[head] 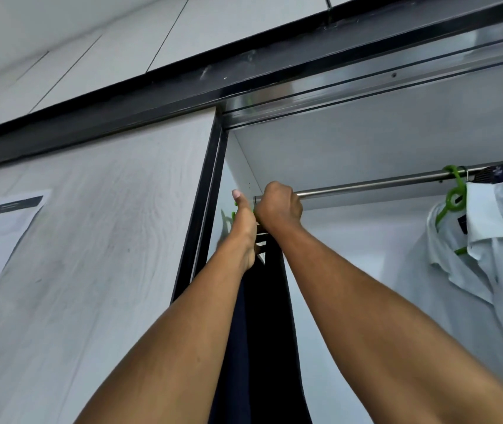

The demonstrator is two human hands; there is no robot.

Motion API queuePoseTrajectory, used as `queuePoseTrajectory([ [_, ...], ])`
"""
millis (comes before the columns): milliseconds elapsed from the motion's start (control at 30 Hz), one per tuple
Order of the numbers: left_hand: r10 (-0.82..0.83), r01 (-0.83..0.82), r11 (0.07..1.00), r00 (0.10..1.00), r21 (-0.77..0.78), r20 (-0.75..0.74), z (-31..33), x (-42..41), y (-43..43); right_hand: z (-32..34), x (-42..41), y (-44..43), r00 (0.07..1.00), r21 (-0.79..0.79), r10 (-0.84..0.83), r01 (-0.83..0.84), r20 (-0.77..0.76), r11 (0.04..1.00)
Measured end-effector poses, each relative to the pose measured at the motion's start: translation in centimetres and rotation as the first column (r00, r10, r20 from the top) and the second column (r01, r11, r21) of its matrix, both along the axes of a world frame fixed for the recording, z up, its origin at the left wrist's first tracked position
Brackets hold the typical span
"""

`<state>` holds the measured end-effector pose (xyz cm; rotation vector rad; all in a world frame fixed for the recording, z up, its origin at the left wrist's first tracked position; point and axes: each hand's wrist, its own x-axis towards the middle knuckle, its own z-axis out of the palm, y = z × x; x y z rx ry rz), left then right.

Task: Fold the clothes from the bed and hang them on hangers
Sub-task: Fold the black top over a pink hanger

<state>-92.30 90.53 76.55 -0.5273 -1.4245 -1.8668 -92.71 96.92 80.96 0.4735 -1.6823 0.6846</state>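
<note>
White paper is sticking to the pale wood-grain door on the left, playing no part in the work. Beside the door's dark edge, the left hand is reaching up with its thumb pointing straight. Its fingers are lying out of sight behind the hand, so I cannot tell whether it is gripping anything. Slivers of a green hanger are showing just beside it, and it is probably steadying that hanger. The right hand is touching the left one and curling into a fist round the left end of the metal rail, likely seating the hook there. Between both forearms a dark garment is hanging straight down inside the wardrobe, so this piece is looking nearly hung. Further right along the rail, well apart, a second green hanger is carrying a white shirt, which is sitting a little askew.
</note>
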Motion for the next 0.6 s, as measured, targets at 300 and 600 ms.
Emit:
queuePoseTrajectory([
  [300, 0.042, -0.027, 0.991, 0.993, 0.135, -0.11, -0.3, 1.9, -0.6, -2.9, -1.0, -2.9, 0.876, -0.14, 0.469, -0.453, 0.115, 0.881],
  [600, 0.471, -0.454, 0.875, 0.879, 0.167, -0.081, -3.6, 3.9, 1.2, -5.9, -2.6, -1.1, 0.771, -0.015, 0.614, -0.621, 0.172, 0.784],
])
